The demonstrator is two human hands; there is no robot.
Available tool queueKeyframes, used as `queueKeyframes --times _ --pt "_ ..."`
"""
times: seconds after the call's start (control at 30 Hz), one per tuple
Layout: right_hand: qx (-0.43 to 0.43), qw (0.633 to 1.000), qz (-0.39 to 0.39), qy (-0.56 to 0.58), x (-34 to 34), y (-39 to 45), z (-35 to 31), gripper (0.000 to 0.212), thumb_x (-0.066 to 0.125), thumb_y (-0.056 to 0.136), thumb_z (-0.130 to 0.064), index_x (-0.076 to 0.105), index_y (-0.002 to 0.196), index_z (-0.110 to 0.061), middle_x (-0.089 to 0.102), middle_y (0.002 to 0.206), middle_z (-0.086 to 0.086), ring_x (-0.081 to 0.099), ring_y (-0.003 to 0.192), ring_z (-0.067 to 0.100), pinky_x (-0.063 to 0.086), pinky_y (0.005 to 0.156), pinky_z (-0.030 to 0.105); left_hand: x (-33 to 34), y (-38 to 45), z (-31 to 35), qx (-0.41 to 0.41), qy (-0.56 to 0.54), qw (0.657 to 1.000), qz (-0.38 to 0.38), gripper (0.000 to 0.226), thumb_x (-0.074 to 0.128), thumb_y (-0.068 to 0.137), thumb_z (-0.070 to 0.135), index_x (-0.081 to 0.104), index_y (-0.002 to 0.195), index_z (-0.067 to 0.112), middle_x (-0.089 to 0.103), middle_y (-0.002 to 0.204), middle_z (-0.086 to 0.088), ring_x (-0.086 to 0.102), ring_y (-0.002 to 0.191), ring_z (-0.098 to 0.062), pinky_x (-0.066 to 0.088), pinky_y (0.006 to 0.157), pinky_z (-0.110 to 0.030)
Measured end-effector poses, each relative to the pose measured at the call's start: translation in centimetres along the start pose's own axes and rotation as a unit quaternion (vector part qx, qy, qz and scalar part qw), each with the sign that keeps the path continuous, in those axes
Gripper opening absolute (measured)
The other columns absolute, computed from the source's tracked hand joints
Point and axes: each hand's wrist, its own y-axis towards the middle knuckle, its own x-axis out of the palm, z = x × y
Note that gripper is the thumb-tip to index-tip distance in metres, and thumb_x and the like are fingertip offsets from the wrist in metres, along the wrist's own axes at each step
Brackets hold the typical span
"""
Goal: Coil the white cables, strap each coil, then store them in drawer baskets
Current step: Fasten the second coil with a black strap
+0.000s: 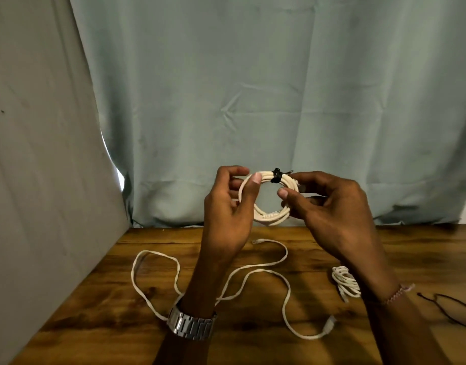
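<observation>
Head view: the left hand (228, 206) and right hand (329, 206) both held a white cable coil (268, 198) raised above the wooden table (410, 248), fingers curled and pinching its opposite sides. A black strap (276, 175) was wrapped round the coil's top. On the table lay a loose white cable (253, 270) and, near the right wrist, a small bundled cable (345, 281)

No writing, label, brand or number can be read anywhere here, not on the cables, the wristwatch (191, 325) at lower centre, or the curtain (253, 88).
</observation>
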Motion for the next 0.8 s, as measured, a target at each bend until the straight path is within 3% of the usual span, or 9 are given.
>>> queueKeyframes --times 0.17,0.3,0.47,0.6,0.7,0.8 --pt "0.017 0.998 0.020 0.056 -0.5 -0.8 0.6 0.037 0.079 0.081 -0.033 0.074 0.117 -0.027 0.073 0.104 -0.013 0.073 0.076 0.001 0.062 0.067 0.025 -0.3 -0.6 0.4 0.103 0.174 0.979 -0.009 0.028 0.066 0.095 0.029 0.069 0.122 0.023 0.070 0.095 0.013 0.065 0.079 0.000 0.051 0.068 -0.008" --pt "0.030 0.995 0.009 0.097 -0.1 -1.6 0.6 0.036 0.079 0.081 -0.032 0.075 0.117 -0.026 0.072 0.100 -0.022 0.074 0.081 0.007 0.063 0.069 0.030 0.8 -0.8 0.5 0.121 0.233 0.965 0.034 0.022 0.057 0.101 0.024 0.070 0.117 0.017 0.073 0.089 -0.002 0.063 0.072 -0.011 0.051 0.064 -0.021" --pt "0.047 0.986 -0.002 0.162 -0.7 -2.5 0.6 0.036 0.079 0.082 -0.028 0.075 0.118 -0.024 0.077 0.099 -0.012 0.075 0.087 0.012 0.064 0.073 0.033 2.0 -1.5 0.6 0.155 0.213 0.962 0.069 0.020 0.055 0.101 0.017 0.069 0.115 0.012 0.070 0.088 -0.005 0.059 0.074 -0.011 0.049 0.062 -0.024" --pt "0.045 0.980 -0.042 0.190 -1.8 -3.5 0.4 0.046 0.078 0.084 -0.024 0.068 0.127 -0.032 0.077 0.099 -0.014 0.072 0.092 0.002 0.059 0.072 0.019 2.8 -1.8 0.7 0.157 0.197 0.965 0.079 0.020 0.056 0.101 0.015 0.068 0.115 0.011 0.070 0.093 -0.005 0.058 0.077 -0.008 0.040 0.063 -0.008" --pt "0.064 0.975 -0.034 0.209 -2.5 -3.8 0.4 0.051 0.079 0.083 -0.016 0.065 0.131 -0.027 0.078 0.089 -0.006 0.074 0.088 0.007 0.058 0.071 0.019 3.6 -2.4 0.9 0.160 0.185 0.967 0.069 0.020 0.055 0.101 0.014 0.067 0.116 0.010 0.070 0.094 -0.005 0.058 0.078 -0.008 0.040 0.064 -0.007" --pt "0.081 0.971 -0.008 0.225 -3.0 -4.1 0.4 0.053 0.080 0.080 -0.012 0.065 0.130 -0.020 0.079 0.089 -0.005 0.076 0.086 0.010 0.061 0.072 0.024 4.1 -2.9 0.8 0.092 0.077 0.993 0.018 0.025 0.049 0.104 0.021 0.064 0.123 0.016 0.067 0.097 0.004 0.059 0.081 -0.004 0.047 0.069 -0.011"
